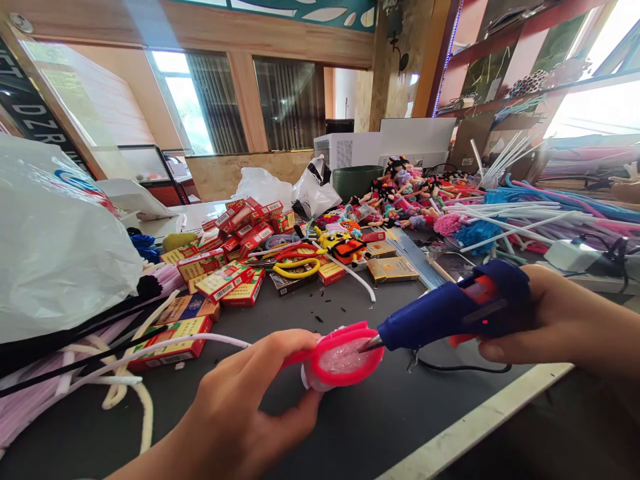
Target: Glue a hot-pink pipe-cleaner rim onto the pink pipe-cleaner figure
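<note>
Gripping a blue glue gun (pixel 435 313) in the right hand (pixel 545 320), a person leans its metal nozzle (pixel 371 343) over the right edge of a small round piece (pixel 367 371); whether the tip touches cannot be told. The piece, pink-rimmed with a shiny, pale center, is at the near middle of the scene, above a dark table (pixel 370 433). The left hand (pixel 260 400) pinches it from the left, thumb below and fingers above, the gap narrow. The right hand wraps around the gun's handle. A black cable (pixel 465 368) lies below the gun. Farther off, left of center, red and yellow boxes (pixel 240 273) are heaped beside yellow-handled pliers (pixel 297 269). Small dolls (pixel 400 193) pile up at the far middle, and fuzzy stems (pixel 550 213) spread at far right. A white bag (pixel 60 240) bulges at left.
</note>
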A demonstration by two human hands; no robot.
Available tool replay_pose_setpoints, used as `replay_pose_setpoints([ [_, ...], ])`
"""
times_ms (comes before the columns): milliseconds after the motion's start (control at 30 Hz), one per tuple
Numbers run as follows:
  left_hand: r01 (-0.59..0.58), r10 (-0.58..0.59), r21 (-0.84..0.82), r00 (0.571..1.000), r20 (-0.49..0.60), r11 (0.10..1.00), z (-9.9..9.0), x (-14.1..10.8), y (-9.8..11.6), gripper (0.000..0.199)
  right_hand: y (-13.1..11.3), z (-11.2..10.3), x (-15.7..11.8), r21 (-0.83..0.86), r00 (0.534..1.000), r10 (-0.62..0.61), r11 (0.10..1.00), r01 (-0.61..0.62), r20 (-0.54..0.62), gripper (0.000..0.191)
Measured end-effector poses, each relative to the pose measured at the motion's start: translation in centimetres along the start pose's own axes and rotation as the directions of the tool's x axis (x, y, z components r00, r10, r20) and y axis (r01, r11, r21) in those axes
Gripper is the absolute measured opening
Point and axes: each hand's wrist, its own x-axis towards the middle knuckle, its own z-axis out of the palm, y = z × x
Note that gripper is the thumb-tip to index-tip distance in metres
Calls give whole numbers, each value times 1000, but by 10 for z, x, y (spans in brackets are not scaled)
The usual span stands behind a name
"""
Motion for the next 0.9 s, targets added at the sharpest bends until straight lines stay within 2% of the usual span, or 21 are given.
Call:
replay_pose_setpoints([
  [133, 0, 0, -13, 1000, -15, 1000, 2, -1, -1, 29, 0, 0, -4, 106, 998, -56, 993, 51, 41, 21],
  [300, -8, 7, -16, 999, -38, 1000, 3, -1, -1, 26, -1, 2, -4, 112, 998, -62, 992, 60, 10, 22],
  [500, -18, 18, -5, 999, -35, 1000, 2, 0, -2, 28, -4, 6, -2, -16, 980, -193, 981, 192, -49, 22],
  [700, 1, -1, -17, 1000, -30, 1000, 1, -1, -1, 28, -9, 8, -1, -171, 912, -407, 903, 395, -42, 18],
  [800, 4, -5, -21, 999, -44, 1000, 2, -1, -1, 26, -12, 10, -1, -213, 889, -455, 875, 435, -54, 24],
  [900, 5, -6, -20, 999, -48, 1000, 2, -1, -1, 25, -12, 10, -1, -203, 886, -463, 870, 449, -25, 23],
])
